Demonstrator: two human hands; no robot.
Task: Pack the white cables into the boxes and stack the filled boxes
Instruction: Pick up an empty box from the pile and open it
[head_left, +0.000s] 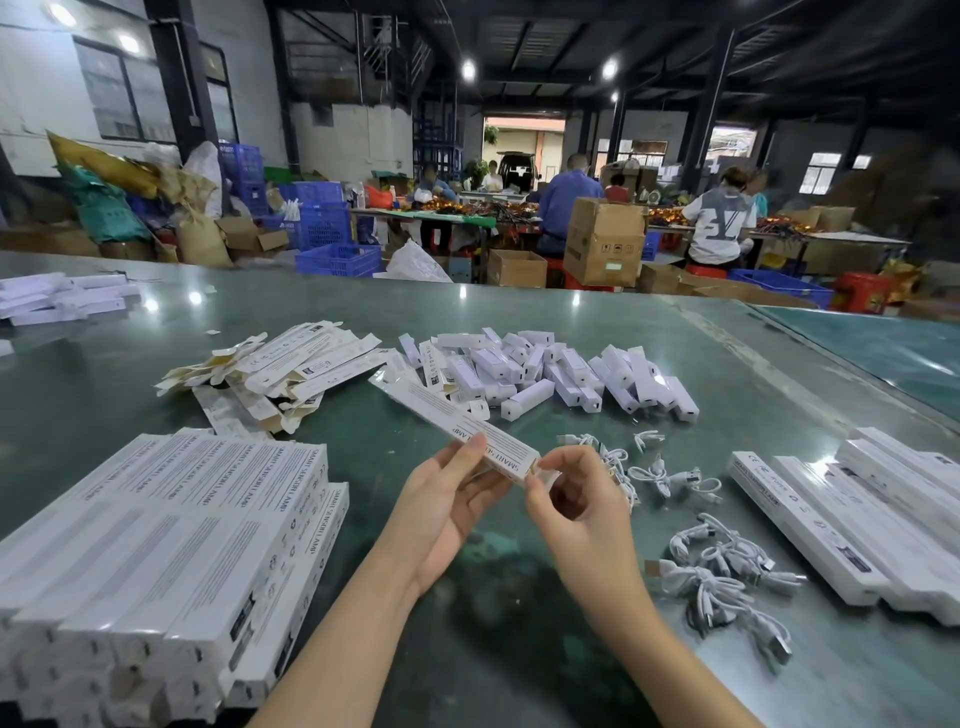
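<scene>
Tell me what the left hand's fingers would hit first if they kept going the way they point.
The left hand points up and away, holding the long white box. Beyond the box, the first thing in line is probably the pile of small white boxes, though depth is uncertain.

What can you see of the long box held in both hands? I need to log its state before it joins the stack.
The long white box looks like thin printed cardboard, slim and rectangular, with grey text lines and "SMART SENSOR LAMP" along one side. It is held above the green table, its far end pointing up-left. The left hand grips its near part; the right hand pinches the near end flap, which looks open.
</scene>
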